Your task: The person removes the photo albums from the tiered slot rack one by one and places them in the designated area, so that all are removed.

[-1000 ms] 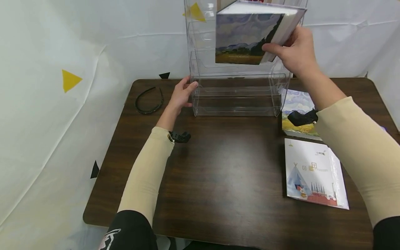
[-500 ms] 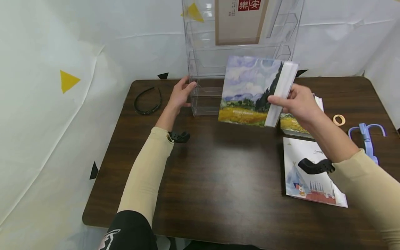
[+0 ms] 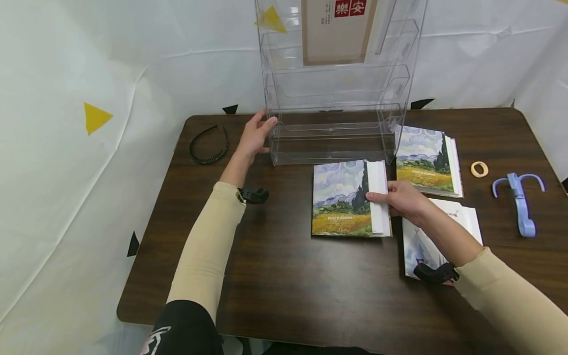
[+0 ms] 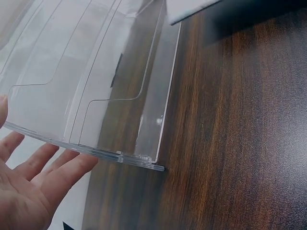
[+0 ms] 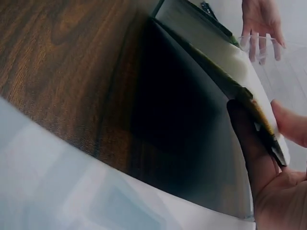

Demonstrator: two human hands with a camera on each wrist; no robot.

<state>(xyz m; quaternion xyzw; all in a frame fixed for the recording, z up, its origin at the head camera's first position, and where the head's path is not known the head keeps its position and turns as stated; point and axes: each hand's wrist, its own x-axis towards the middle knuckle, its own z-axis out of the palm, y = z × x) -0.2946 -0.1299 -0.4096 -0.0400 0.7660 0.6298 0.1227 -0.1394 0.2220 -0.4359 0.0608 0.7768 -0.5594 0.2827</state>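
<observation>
My right hand [image 3: 406, 199] pinches the right edge of a photo album [image 3: 339, 197] with a painted field and cypress on its cover, thumb on top and fingers underneath. In the right wrist view the album [image 5: 216, 72] is tilted, held above the tabletop, its covers slightly parted. My left hand [image 3: 255, 134] rests against the left side of a clear plastic tiered rack [image 3: 328, 158]. Seen from the left wrist, its fingers [image 4: 67, 170] lie fairly straight along the rack's side panel. A beige card-like item [image 3: 335, 39] with red squares stands in an upper tier.
A similar photo album [image 3: 423, 160] lies right of the rack. A white booklet [image 3: 419, 241] is partly under my right forearm. Farther right are a wooden ring [image 3: 479, 169] and a blue hooked holder [image 3: 521, 207]. A black headband [image 3: 208, 160] lies left on the brown table [image 3: 284, 296].
My right hand has brought the photo album down from the rack's upper part toward me, to just above the table in front of it. My left hand stays at the rack's side.
</observation>
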